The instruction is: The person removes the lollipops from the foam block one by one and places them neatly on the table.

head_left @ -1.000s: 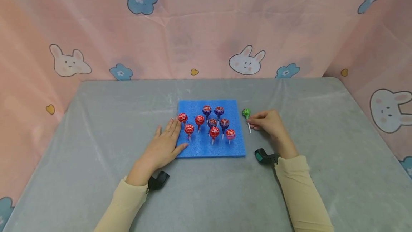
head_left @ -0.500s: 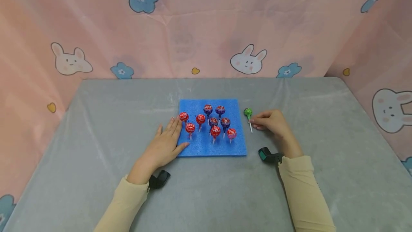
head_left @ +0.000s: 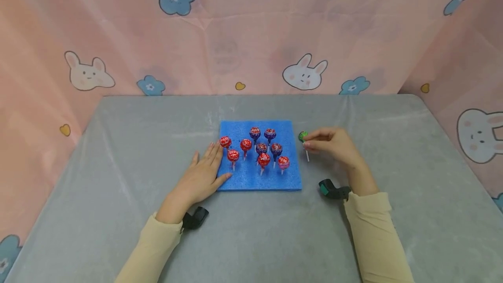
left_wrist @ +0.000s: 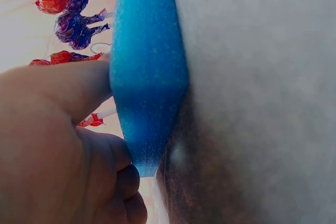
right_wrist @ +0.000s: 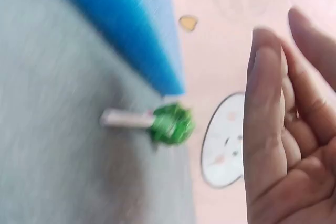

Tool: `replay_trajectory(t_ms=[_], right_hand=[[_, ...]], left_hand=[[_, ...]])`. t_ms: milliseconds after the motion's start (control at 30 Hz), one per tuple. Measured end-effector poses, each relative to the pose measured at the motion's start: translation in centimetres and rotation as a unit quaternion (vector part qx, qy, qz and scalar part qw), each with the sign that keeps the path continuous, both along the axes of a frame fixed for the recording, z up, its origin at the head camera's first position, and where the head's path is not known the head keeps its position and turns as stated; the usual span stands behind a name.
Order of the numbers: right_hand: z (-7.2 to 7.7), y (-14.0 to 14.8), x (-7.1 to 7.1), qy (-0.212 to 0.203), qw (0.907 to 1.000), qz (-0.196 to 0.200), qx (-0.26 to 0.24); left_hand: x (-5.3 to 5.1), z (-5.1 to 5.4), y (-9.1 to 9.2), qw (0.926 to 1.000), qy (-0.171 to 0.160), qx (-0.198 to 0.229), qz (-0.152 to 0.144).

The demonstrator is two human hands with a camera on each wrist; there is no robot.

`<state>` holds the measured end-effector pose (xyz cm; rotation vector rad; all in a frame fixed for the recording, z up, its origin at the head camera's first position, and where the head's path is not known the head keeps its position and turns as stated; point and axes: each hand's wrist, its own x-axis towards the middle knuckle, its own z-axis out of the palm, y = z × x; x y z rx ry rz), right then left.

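Lying on the grey tabletop (head_left: 255,239), a green lollipop (right_wrist: 168,124) is noted: a rounded head in a crinkled, shiny green wrapper, on a plain white stick. In the right wrist view it is blurred. It is located just beside the right side of the blue foam board (head_left: 243,182), head toward the far edge of the table.

Relative to the right hand (head_left: 335,145), the lollipop is found below the thumb and fingers, and a gap is shown between them in the right wrist view. The fingers are extended, tips apart, and nothing is held; in the head view, part of the stick is covered by the fingertips.

On the board, 9 lollipops are set upright: 4 red lollipops (head_left: 246,145), 4 purple lollipops (head_left: 276,149) and 1 pink lollipop (head_left: 284,162).

The left hand (head_left: 198,179) is laid palm down over the board's left side, thumb spread away from the fingers. Whether the nearest red lollipop is touched cannot be told.

Cream sleeves (head_left: 377,235) and black wrist cameras (head_left: 334,192) are worn. The table is backed by a pink cloth (head_left: 251,34) printed with rabbits and flowers.
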<state>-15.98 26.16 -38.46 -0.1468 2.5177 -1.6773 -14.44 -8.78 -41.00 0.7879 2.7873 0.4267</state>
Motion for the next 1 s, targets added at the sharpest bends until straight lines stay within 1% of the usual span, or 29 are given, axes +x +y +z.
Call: replay_trajectory(t_ms=[33, 133, 333, 500, 600, 733, 833, 1000], right_hand=[[0.2, -0.2, 0.1, 0.008, 0.9998, 0.016, -0.009], [0.6, -0.6, 0.2, 0.015, 0.9984, 0.054, -0.009], [0.4, -1.3, 0.2, -0.011, 0.9933, 0.115, -0.007], [0.2, -1.9, 0.2, -0.025, 0.9870, 0.157, -0.026], [0.0, -2.1, 0.0, -0.044, 0.9826, 0.178, -0.033], [-0.4, -2.4, -0.2, -0.065, 0.9772, 0.200, -0.026], [-0.6, -2.5, -0.4, -0.069, 0.9731, 0.218, -0.025], [-1.1, -2.7, -0.5, -0.083, 0.9700, 0.227, -0.030]], left_hand=[[0.0, 0.0, 0.0, 1.0000, 0.000, 0.000, 0.000], [-0.1, 0.0, 0.1, 1.0000, 0.000, -0.004, -0.002], [-0.1, 0.0, 0.1, 1.0000, -0.001, -0.009, -0.001], [0.0, 0.1, -0.1, 1.0000, 0.000, -0.009, 0.001], [0.0, 0.1, -0.1, 1.0000, -0.002, -0.007, 0.001], [0.0, 0.1, -0.1, 1.0000, -0.003, -0.005, 0.000], [-0.1, 0.1, -0.1, 1.0000, -0.002, -0.003, -0.001], [-0.1, 0.1, -0.1, 1.0000, -0.002, -0.003, 0.000]])
